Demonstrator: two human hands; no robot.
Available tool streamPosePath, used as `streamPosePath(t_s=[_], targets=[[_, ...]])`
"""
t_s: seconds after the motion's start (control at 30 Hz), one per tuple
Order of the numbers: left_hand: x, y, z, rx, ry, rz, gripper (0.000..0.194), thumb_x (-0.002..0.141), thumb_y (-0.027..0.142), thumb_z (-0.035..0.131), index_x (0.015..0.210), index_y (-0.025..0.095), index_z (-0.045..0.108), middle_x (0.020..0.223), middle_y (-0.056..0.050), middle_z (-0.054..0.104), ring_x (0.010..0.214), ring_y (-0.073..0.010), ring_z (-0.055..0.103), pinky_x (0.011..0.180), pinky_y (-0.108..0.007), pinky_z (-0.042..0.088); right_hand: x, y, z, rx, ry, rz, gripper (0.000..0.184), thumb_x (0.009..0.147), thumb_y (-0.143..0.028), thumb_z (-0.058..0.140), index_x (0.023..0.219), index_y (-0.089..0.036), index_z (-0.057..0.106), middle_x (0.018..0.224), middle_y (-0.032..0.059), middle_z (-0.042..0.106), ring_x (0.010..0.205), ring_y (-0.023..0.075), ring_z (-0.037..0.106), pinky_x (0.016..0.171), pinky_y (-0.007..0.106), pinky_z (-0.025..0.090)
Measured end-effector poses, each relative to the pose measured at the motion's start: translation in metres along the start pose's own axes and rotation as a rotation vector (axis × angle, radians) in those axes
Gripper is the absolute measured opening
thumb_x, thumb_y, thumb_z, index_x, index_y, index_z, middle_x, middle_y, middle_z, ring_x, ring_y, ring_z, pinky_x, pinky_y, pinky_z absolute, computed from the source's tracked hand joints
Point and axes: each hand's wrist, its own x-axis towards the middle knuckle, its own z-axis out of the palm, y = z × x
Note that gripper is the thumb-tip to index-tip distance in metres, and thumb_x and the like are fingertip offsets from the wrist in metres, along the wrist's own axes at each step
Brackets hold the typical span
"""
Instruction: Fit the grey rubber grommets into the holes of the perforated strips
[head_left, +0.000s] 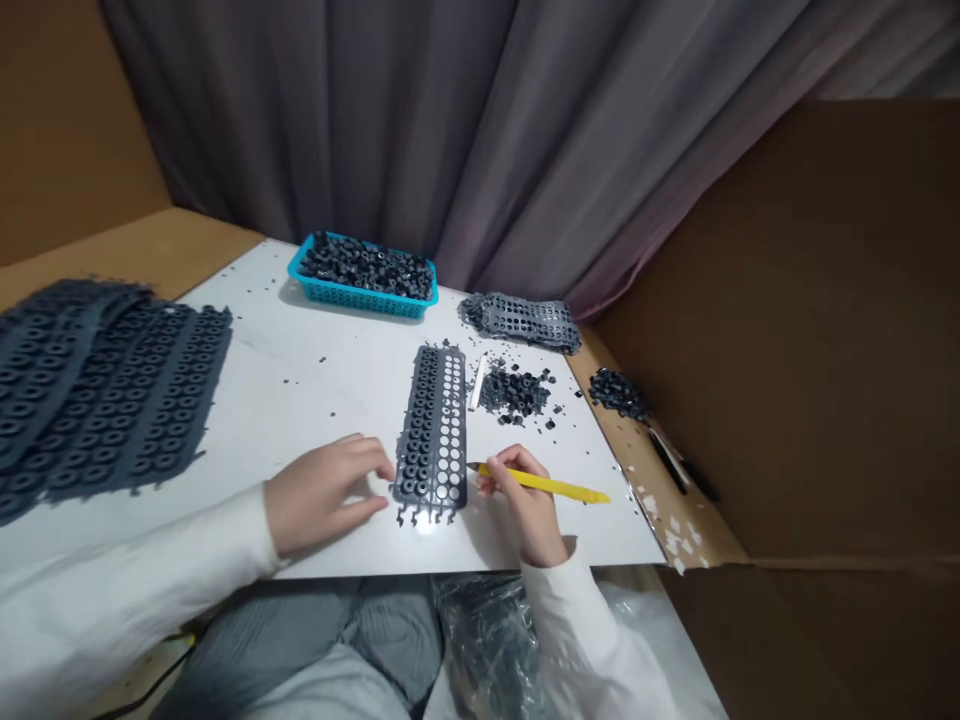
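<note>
A dark grey moulded rubber sheet (430,425) lies flat on the white board in front of me. Its left rows carry raised rings, and the right rows are round holes with white showing through. My left hand (330,490) rests at the sheet's lower left edge, thumb and forefinger apart, holding nothing. In my right hand (525,500) is a yellow pen-shaped tool (555,486) with a dark tip. That tip points left at the sheet's lower right edge; I cannot tell if it touches.
Large ringed rubber sheets (135,390) are piled at left. A turquoise basket (367,300) full of small black pieces stands behind. Holed sheets (525,320), loose black pieces (517,392) and a white stick (478,382) lie right. Cardboard walls (810,330) flank the board.
</note>
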Motion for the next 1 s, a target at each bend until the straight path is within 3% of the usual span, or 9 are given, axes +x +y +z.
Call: streamPosePath(t_s=[0.1, 0.2, 0.43, 0.6, 0.7, 0.83, 0.9, 1.0], targets=[[0.031, 0.002, 0.021, 0.024, -0.089, 0.074, 0.013, 0.077, 0.026, 0.056, 0.089, 0.02, 0.06, 0.088, -0.005, 0.059, 0.086, -0.0204, 0.053, 0.074, -0.03, 0.041, 0.006, 0.011, 0.02, -0.036, -0.056, 0.071, 0.03, 0.078, -0.039, 0.058, 0.062, -0.019, 0.042, 0.048, -0.0034, 0.059, 0.038, 0.0098, 0.05, 0.04, 0.02, 0.038], [0.043, -0.002, 0.034, 0.021, -0.172, 0.085, 0.013, 0.076, 0.022, 0.058, 0.088, 0.019, 0.058, 0.084, -0.004, 0.058, 0.083, -0.0189, 0.053, 0.072, -0.028, 0.041, 0.003, 0.023, 0.034, -0.114, -0.091, 0.052, 0.031, 0.081, -0.036, 0.053, 0.058, -0.02, 0.039, 0.045, -0.0041, 0.056, 0.035, 0.0083, 0.046, 0.038, 0.019, 0.035], [0.045, -0.007, 0.035, 0.05, -0.205, 0.093, 0.013, 0.077, 0.021, 0.057, 0.09, 0.019, 0.059, 0.083, -0.003, 0.056, 0.08, -0.017, 0.053, 0.071, -0.027, 0.041, -0.001, 0.017, 0.035, -0.352, -0.119, -0.077, 0.027, 0.08, -0.026, 0.05, 0.055, -0.02, 0.041, 0.046, -0.004, 0.052, 0.043, 0.0098, 0.047, 0.048, 0.021, 0.036], [0.046, 0.0, 0.037, 0.385, -0.221, 0.314, 0.01, 0.083, 0.02, 0.051, 0.085, 0.017, 0.061, 0.081, -0.005, 0.058, 0.076, -0.0188, 0.052, 0.067, -0.03, 0.04, -0.001, 0.01, 0.038, -0.484, -0.161, -0.136, 0.026, 0.079, -0.022, 0.046, 0.056, -0.021, 0.036, 0.045, -0.0046, 0.046, 0.045, 0.0101, 0.042, 0.049, 0.022, 0.031], [0.045, 0.001, 0.042, 0.547, -0.142, 0.502, 0.017, 0.086, 0.012, 0.045, 0.078, 0.015, 0.06, 0.073, -0.006, 0.056, 0.068, -0.0184, 0.048, 0.06, -0.032, 0.038, -0.001, 0.009, 0.039, -0.513, -0.181, -0.178, 0.025, 0.08, -0.021, 0.044, 0.057, -0.021, 0.035, 0.047, -0.0043, 0.045, 0.046, 0.0103, 0.041, 0.05, 0.022, 0.031], [0.043, -0.005, 0.047, 0.591, -0.035, 0.678, 0.022, 0.087, 0.009, 0.041, 0.073, 0.013, 0.058, 0.069, -0.006, 0.054, 0.066, -0.0181, 0.046, 0.057, -0.032, 0.034, 0.0, 0.011, 0.038, -0.5, -0.159, -0.169, 0.026, 0.08, -0.021, 0.045, 0.056, -0.021, 0.034, 0.046, -0.0046, 0.043, 0.046, 0.0104, 0.041, 0.05, 0.023, 0.032], [0.044, -0.009, 0.046, 0.524, -0.017, 0.617, 0.024, 0.088, 0.013, 0.04, 0.073, 0.014, 0.058, 0.069, -0.005, 0.055, 0.066, -0.0175, 0.046, 0.057, -0.031, 0.034, 0.001, 0.013, 0.038, -0.468, -0.152, -0.144, 0.026, 0.08, -0.021, 0.046, 0.056, -0.021, 0.035, 0.046, -0.0044, 0.044, 0.046, 0.0104, 0.041, 0.05, 0.023, 0.032], [0.044, -0.011, 0.043, 0.291, -0.062, 0.39, 0.022, 0.09, 0.019, 0.04, 0.08, 0.016, 0.059, 0.076, -0.004, 0.058, 0.071, -0.016, 0.049, 0.064, -0.028, 0.037, 0.002, 0.015, 0.037, -0.431, -0.155, -0.112, 0.026, 0.08, -0.022, 0.046, 0.056, -0.02, 0.037, 0.048, -0.0037, 0.047, 0.048, 0.0107, 0.044, 0.05, 0.022, 0.033]])
